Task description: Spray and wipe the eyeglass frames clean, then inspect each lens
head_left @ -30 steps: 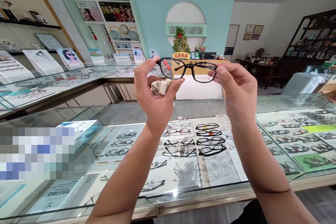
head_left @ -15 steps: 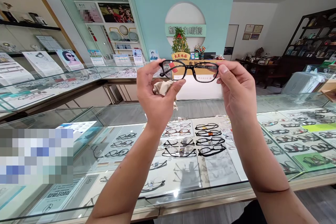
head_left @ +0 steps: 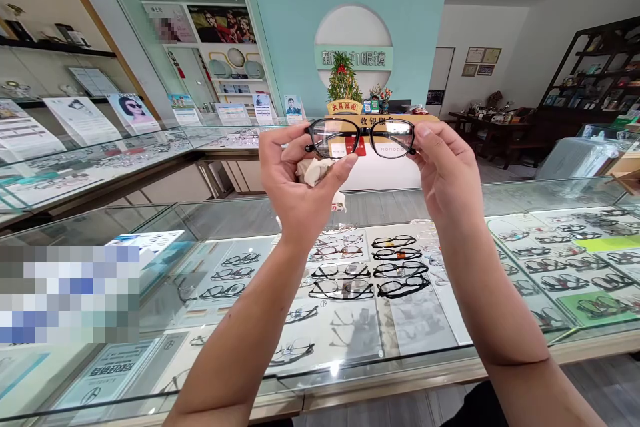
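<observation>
Black-framed eyeglasses (head_left: 365,131) are held up level above the display counter, lenses facing me. My left hand (head_left: 300,177) grips the left end of the frame, its thumb near the lower rim of the left lens. Tucked in that same palm is a crumpled pale cloth (head_left: 315,171), part of it hanging below the hand. My right hand (head_left: 450,163) pinches the right end of the frame between thumb and fingers. The temples are mostly hidden behind the lenses and hands.
Beneath my arms runs a glass display case (head_left: 340,360) with rows of eyeglasses (head_left: 400,270) inside. Another glass counter (head_left: 190,140) lines the left side, with standing cards along it. Farther back stand a cashier desk (head_left: 385,177) and a potted plant (head_left: 343,83).
The eyeglasses have tilted, so the lenses show rounder and the temple seen through the left lens has shifted. My right hand has moved slightly left and down. More cloth shows below my left hand.
</observation>
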Motion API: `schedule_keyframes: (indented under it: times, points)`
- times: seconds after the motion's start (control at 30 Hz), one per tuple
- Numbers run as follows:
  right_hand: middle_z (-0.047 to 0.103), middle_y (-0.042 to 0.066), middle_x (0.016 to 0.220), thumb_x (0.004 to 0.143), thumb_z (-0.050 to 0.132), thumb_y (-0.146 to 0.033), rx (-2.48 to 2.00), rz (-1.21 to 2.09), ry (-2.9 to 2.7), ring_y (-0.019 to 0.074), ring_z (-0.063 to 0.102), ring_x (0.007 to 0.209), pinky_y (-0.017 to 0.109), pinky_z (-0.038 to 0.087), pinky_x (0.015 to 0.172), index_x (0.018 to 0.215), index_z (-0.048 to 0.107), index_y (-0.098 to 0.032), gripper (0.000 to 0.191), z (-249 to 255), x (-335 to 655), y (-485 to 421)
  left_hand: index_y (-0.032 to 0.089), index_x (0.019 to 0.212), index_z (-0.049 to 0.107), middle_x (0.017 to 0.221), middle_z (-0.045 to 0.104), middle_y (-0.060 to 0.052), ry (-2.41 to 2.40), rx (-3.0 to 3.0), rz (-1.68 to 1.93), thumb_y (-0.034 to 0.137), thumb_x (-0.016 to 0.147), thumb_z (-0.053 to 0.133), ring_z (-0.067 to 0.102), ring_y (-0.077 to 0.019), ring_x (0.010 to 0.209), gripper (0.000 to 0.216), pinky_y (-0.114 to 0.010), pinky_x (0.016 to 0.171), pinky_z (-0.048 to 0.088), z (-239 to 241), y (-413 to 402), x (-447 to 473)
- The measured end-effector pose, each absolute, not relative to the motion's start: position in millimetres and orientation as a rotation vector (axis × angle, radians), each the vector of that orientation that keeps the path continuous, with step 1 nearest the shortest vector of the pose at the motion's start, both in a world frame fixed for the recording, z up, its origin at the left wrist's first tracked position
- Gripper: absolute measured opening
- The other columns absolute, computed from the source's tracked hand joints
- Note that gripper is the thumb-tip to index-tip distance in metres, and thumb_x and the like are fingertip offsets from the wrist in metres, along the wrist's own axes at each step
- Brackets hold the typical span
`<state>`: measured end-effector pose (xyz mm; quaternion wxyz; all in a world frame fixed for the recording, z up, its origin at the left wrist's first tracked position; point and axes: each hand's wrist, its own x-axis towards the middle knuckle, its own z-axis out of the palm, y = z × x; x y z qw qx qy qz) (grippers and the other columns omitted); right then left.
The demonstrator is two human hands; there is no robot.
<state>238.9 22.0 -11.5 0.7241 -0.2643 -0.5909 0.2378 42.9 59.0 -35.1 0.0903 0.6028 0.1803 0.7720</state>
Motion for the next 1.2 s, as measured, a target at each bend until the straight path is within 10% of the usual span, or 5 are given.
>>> schedule_keyframes:
  times: [0.6, 0.83, 1.2]
  points:
    - [0.083, 0.001, 0.106, 0.094, 0.076, -0.061, -0.674, 0.632, -1.304, 0.0203, 0.076, 0.104, 0.035, 0.06, 0.082, 0.091, 0.07, -0.031, 0.031, -13, 241, 29, 0.033, 0.129, 0.056, 0.119, 0.08, -0.006, 0.684, 1.567, 2.028, 0.056, 0.082, 0.094, 0.08, -0.0254, 0.105, 0.065, -0.03, 0.069, 0.06, -23, 27, 46]
    - [0.084, 0.004, 0.112, 0.094, 0.072, -0.057, -0.558, 0.708, -1.261, 0.0257, 0.077, 0.109, 0.041, 0.064, 0.085, 0.094, 0.074, -0.031, 0.027, -12, 239, 33, 0.031, 0.125, 0.057, 0.102, 0.078, -0.001, 0.678, 1.377, 1.927, 0.052, 0.079, 0.095, 0.069, -0.0139, 0.072, 0.063, -0.025, 0.053, 0.047, -17, 24, 45]
    - [0.082, -0.003, 0.134, 0.095, 0.082, -0.052, -0.505, 0.139, -1.666, 0.032, 0.069, 0.138, 0.062, 0.052, 0.12, 0.106, 0.086, -0.044, 0.014, -15, 228, 23, 0.021, 0.095, 0.069, 0.077, 0.066, 0.0, 0.41, 1.126, 1.092, 0.053, 0.083, 0.088, 0.032, -0.002, 0.043, 0.039, -0.019, 0.035, 0.022, -6, 35, 36]
